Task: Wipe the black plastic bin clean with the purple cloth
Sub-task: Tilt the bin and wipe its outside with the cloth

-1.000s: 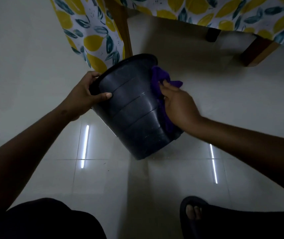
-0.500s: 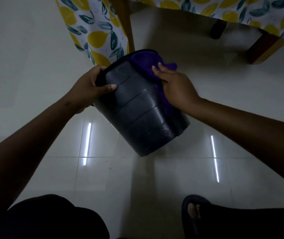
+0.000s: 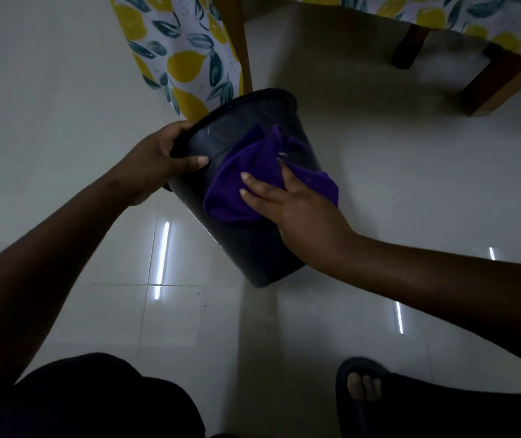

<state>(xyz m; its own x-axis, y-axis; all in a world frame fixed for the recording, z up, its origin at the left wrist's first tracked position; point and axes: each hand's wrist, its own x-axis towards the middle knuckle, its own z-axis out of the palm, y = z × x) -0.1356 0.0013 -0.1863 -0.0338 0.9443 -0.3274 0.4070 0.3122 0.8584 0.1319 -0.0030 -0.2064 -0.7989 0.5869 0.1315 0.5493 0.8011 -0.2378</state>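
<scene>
Since a second ago, the right hand [image 3: 297, 207] has carried the purple cloth [image 3: 253, 172] from the far right side of the bin round to the near wall that faces the camera, and the bin itself has swung a little rightward.

One black round plastic bin [image 3: 253, 248] is held tilted above the pale tiled floor [image 3: 63, 121], its mouth pointing up and away toward the table, its base low and toward the camera. One purple cloth lies spread on its outer wall, bunched at the top and trailing past the right hand to the right.

Two hands are at work. The left hand [image 3: 158, 156] has its grip closed on the bin's rim at the left, thumb laid across the outer wall and fingers curled over the edge. The right hand is flat, fingers extended and spread, pressing the cloth against the bin rather than clenching it.

Behind the bin hangs one lemon-print tablecloth [image 3: 186, 58] over a wooden table; three wooden legs [image 3: 237, 42] show. On the floor are three bright strip-light reflections [image 3: 162, 260]. One foot in a dark open-toed slipper [image 3: 363, 384] shows at the bottom right, and one dark-clothed knee [image 3: 94, 396] at the bottom left.
</scene>
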